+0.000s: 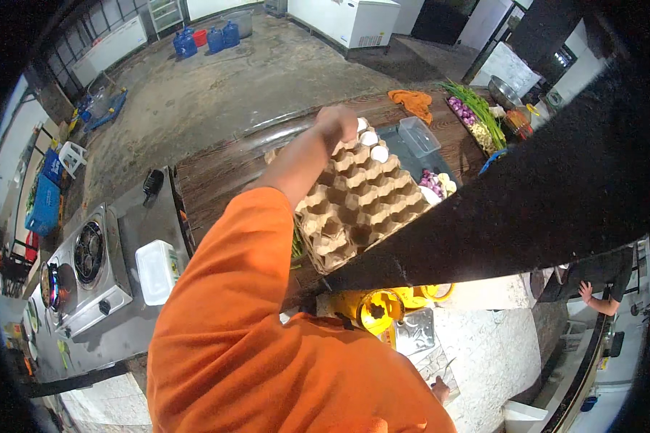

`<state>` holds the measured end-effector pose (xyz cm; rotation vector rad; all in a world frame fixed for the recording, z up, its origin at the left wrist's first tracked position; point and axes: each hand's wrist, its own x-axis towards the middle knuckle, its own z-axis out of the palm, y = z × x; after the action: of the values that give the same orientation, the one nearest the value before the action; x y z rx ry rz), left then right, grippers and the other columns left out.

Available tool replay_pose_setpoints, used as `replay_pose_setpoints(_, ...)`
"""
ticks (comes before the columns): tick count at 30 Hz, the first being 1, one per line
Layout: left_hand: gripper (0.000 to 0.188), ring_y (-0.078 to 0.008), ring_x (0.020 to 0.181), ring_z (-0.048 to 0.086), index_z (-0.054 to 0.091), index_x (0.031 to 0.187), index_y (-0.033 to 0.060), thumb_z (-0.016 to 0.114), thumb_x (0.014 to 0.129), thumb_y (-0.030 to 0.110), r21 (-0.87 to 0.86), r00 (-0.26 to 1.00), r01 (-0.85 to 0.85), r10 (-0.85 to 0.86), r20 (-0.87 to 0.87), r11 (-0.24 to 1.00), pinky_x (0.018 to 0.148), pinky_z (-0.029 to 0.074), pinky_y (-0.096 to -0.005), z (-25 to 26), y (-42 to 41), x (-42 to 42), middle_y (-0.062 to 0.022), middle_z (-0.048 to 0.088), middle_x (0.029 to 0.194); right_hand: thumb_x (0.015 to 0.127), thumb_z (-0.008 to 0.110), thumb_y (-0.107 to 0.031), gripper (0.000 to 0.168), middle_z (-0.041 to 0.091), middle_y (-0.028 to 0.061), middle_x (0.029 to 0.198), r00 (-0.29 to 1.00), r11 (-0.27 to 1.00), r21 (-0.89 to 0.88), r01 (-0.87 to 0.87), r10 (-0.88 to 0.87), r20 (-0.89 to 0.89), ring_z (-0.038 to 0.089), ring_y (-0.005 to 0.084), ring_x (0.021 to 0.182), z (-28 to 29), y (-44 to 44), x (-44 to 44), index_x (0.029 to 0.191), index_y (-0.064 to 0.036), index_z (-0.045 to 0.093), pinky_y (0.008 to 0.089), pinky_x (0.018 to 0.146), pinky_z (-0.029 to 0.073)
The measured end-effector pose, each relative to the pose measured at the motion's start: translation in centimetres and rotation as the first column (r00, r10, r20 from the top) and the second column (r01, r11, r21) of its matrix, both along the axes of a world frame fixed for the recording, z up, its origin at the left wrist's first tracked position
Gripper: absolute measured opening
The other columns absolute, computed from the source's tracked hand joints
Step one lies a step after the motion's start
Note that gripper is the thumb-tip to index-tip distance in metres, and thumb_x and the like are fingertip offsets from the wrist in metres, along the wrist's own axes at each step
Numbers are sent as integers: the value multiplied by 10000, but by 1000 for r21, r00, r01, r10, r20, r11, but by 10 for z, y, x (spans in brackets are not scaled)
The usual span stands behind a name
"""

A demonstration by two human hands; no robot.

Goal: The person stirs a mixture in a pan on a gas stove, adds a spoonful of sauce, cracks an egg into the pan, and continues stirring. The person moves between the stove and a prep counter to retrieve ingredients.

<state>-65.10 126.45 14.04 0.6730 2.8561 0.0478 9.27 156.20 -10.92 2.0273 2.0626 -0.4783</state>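
My left hand [338, 123] is over the far end of a brown pulp egg tray [357, 200], its arm stretched out in an orange sleeve. Its fingertips are hidden, so whatever they grip cannot be seen. Beside it, white eggs [379, 154] sit in a row along the tray's far right edge. The cups nearer me hold no eggs. Low at the right, past my shirt, shows part of what appears to be my right hand [440, 389], beside a white surface. It is too small and covered to read its fingers.
A clear plastic container [419, 137] and chopped onion [432, 183] lie right of the tray. Farther right is a tray of vegetables [479, 119]. A gas stove [89, 270], one burner lit, stands left near a lidded tub [157, 272]. A dark band hides the right side. Someone [596, 287] stands beyond.
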Motion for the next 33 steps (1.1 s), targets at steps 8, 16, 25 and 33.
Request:
replay_pose_setpoints(8,376,-216,727,638,612,1117,-34,662,796,156,900,975,-222,108,195,374,618,527,-331,30,-110,70,-122,667,941,843,623,-457,485,665,134,648,979,979,-140,145,-163,-122,598,250,604,-75,25,80,677,-9,703,399,626,479)
replay_pose_setpoints(16,508,-141,762,619,507,1283,-31,681,823,95,975,947,-69,295,131,-209,628,492,-262,27,-165,323,-106,667,991,850,651,-363,427,507,86,497,925,959,-140,-246,189,-329,486,201,465,-70,152,28,625,-1,625,401,479,383)
replay_pose_setpoints(25,570,-201,1032,622,530,1305,37,748,780,62,912,792,-401,469,391,-84,886,505,-331,-56,-146,568,-121,648,1140,858,622,-294,286,435,20,477,607,472,-385,-793,563,-561,401,170,356,-39,136,-107,753,-30,652,335,352,329)
replay_pose_setpoints(33,573,-207,1055,624,534,1304,51,753,799,207,817,667,-577,578,470,2,914,486,-340,-92,-145,759,-127,655,1151,923,569,-241,279,624,154,707,-192,-152,116,-981,804,-563,609,292,648,-61,-38,-161,794,-6,643,396,599,466)
